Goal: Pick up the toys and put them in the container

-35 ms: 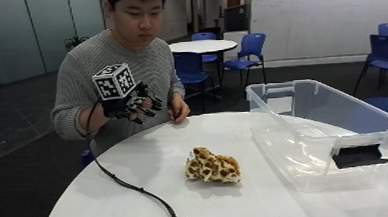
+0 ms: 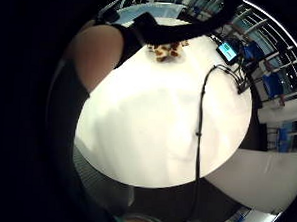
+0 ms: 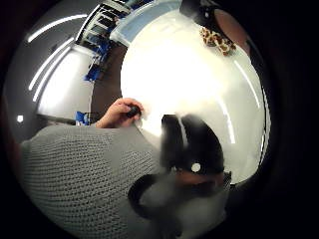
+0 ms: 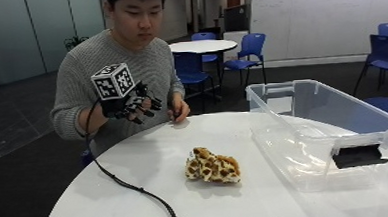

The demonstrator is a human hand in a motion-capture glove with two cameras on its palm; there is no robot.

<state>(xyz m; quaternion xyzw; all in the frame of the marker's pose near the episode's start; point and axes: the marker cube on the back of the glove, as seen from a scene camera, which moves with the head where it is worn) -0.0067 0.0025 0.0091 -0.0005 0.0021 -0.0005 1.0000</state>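
A giraffe-patterned plush toy (image 4: 212, 166) lies in the middle of the round white table (image 4: 150, 156); it also shows in the palm views as the toy (image 2: 165, 51) and toy (image 3: 217, 41). To its right stands a clear plastic container (image 4: 322, 132) with a black latch. My gloved right hand (image 4: 130, 104) hovers above the table's far left edge, well away from the toy, fingers loosely curled and holding nothing.
The person's bare left hand (image 4: 179, 112) rests on the table's far edge, holding a small dark object. A black cable (image 4: 128, 184) runs from the glove across the left part of the table. Blue chairs and another table stand behind.
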